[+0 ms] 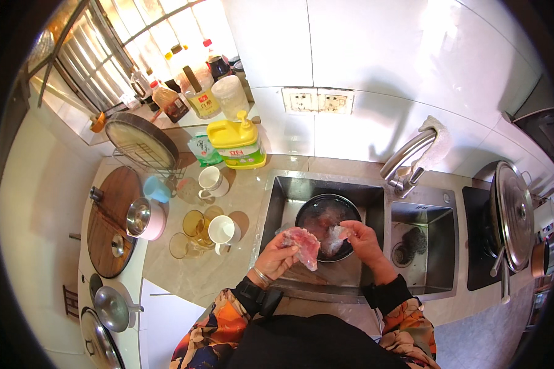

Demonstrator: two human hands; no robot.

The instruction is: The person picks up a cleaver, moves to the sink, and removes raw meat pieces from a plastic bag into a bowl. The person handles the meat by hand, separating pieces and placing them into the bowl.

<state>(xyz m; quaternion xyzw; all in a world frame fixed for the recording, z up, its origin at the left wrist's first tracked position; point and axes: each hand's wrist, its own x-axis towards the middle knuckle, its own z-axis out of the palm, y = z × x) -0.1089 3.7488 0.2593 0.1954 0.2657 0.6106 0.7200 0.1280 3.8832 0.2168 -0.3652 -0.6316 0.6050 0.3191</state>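
Note:
In my left hand point(277, 258) is a piece of raw pink meat point(304, 245), held above the left basin of the steel sink point(281, 193). My right hand point(364, 242) pinches a thin, translucent whitish piece point(334, 240), perhaps plastic film or membrane; I cannot tell which. Both hands are over a round dark pan point(328, 197) standing in the basin. Reddish water fills the pan, and more meat point(330, 217) seems to lie under its surface, blurred. The meat and the translucent piece are apart.
A steel faucet point(408, 154) with a cloth draped on it rises behind the basins. The smaller basin point(424, 274) holds a dark scrubber point(414, 240). White mugs point(222, 230), amber glasses point(196, 226) and a yellow detergent jug point(237, 140) stand left. A lidded wok point(512, 217) is right.

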